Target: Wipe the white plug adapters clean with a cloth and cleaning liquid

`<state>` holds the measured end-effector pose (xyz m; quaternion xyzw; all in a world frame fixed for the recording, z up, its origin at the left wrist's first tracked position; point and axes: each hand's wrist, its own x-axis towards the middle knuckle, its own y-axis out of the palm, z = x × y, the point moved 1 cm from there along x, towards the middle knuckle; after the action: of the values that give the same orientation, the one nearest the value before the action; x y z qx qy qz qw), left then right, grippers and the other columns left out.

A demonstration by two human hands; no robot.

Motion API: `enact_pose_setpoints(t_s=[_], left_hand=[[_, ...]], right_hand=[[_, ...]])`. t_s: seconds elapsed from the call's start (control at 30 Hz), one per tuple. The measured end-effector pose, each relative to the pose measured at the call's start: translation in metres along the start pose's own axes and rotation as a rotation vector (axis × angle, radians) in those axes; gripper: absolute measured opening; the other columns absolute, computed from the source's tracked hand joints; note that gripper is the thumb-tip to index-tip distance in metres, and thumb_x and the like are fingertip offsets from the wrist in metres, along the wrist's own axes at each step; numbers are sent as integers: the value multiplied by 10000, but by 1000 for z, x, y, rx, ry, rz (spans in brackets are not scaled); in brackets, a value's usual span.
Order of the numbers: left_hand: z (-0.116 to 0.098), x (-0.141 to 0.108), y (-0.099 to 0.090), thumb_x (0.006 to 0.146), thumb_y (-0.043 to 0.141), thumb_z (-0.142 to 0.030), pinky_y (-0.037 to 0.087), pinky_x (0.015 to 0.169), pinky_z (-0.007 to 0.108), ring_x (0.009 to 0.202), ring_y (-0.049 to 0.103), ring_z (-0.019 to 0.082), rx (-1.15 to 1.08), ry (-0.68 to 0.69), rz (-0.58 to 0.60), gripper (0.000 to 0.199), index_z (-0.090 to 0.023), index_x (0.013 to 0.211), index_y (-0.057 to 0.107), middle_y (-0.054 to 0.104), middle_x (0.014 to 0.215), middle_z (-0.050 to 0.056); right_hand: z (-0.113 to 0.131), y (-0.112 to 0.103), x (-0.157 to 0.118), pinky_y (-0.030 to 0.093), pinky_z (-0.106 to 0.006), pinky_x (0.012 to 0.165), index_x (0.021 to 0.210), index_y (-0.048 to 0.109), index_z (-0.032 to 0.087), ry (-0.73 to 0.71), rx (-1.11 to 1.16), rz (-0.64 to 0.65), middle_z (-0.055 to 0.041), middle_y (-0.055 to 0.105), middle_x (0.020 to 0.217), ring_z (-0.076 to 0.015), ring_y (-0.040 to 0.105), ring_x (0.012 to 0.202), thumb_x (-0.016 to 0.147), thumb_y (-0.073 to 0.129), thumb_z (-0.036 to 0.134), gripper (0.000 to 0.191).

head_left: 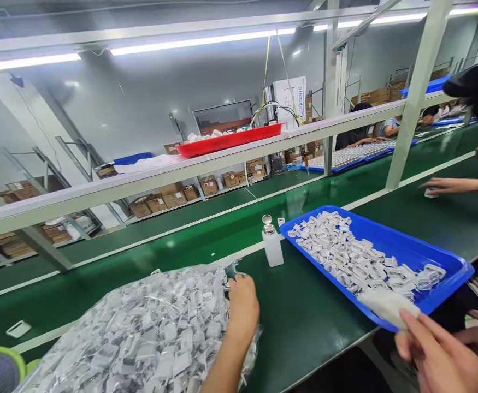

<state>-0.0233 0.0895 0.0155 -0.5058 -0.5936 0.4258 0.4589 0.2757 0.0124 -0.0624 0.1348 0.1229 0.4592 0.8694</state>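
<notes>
My left hand (243,305) is at the right edge of a large clear plastic bag (140,327) full of small white plastic parts. Its fingers are curled down against the bag's edge, and what they grip is hidden. In my right hand (443,349) a folded white cloth (388,307) is pinched between thumb and fingers, above the near rim of a blue tray (447,262). Many white plastic frame-like parts (345,251) lie heaped in that tray. Between bag and tray stands a white dispenser bottle (273,250) with a metal top, its lid flipped up.
One loose white part (18,328) lies at the left, near a green-rimmed container (1,360). Overhead, a shelf rail carries a red tray (230,141). At the right a co-worker's hand (455,185) is over the green bench; other people sit farther back.
</notes>
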Motion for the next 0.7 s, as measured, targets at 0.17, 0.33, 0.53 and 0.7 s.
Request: enact_pose_setpoints(t_s=[0.17, 0.33, 0.53, 0.7], left_hand=[[14, 3, 12, 960, 642, -210, 549, 905, 430, 986, 678, 214, 197, -103, 69, 115, -135, 1038, 680, 707, 1061, 57], [10, 7, 11, 975, 544, -102, 529, 861, 371, 950, 686, 212, 227, -108, 45, 151, -120, 1034, 681, 709, 1034, 82], [-1, -2, 1, 835, 335, 121, 413, 959, 402, 1075, 628, 300, 143, 10, -36, 473, -86, 1086, 678, 670, 1082, 175], [-34, -23, 30, 800, 421, 69, 422, 1026, 362, 1114, 591, 255, -62, 262, 39, 513, -211, 1138, 687, 680, 1187, 87]], right_hand=[[21, 66, 75, 503, -254, 595, 806, 703, 194, 198, -36, 329, -16, 704, 760, -175, 634, 688, 686, 879, 322, 248], [12, 93, 122, 569, -285, 694, 980, 688, 145, 286, -105, 442, -37, 710, 959, -153, 681, 808, 922, 713, 233, 109], [10, 88, 149, 594, -317, 706, 1136, 648, 159, 274, -80, 320, -44, 683, 1068, -159, 683, 842, 973, 667, 314, 226], [20, 89, 135, 574, -260, 655, 997, 672, 152, 244, 0, 309, -27, 712, 990, -143, 694, 808, 946, 689, 245, 107]])
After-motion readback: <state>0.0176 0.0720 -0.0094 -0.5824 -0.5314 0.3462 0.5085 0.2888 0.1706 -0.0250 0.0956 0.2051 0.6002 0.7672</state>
